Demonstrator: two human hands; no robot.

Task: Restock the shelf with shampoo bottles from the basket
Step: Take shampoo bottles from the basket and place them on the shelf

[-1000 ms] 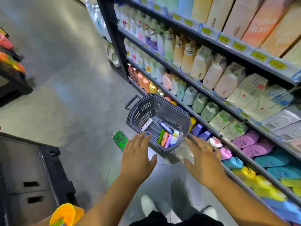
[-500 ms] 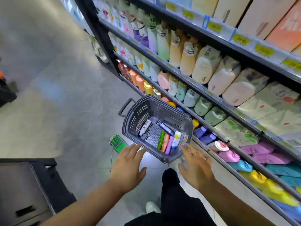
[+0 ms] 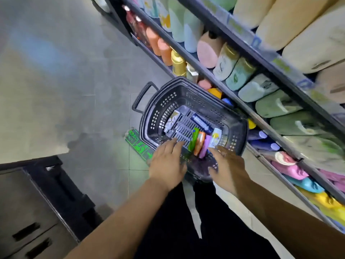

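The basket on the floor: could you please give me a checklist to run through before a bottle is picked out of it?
1. Basket within reach: ok, both hands are over its near rim.
2. Left hand free: ok, fingers straight, holding nothing.
3. Right hand free: ok, fingers extended, holding nothing.
4. Bottles exposed: ok, the green bottle, orange bottle and purple bottle lie side by side on the basket floor, nothing on top.
5. Which ones are shampoo: cannot tell, labels blurred.
6. Free slot on the shelf: cannot tell, the rows in view look full.
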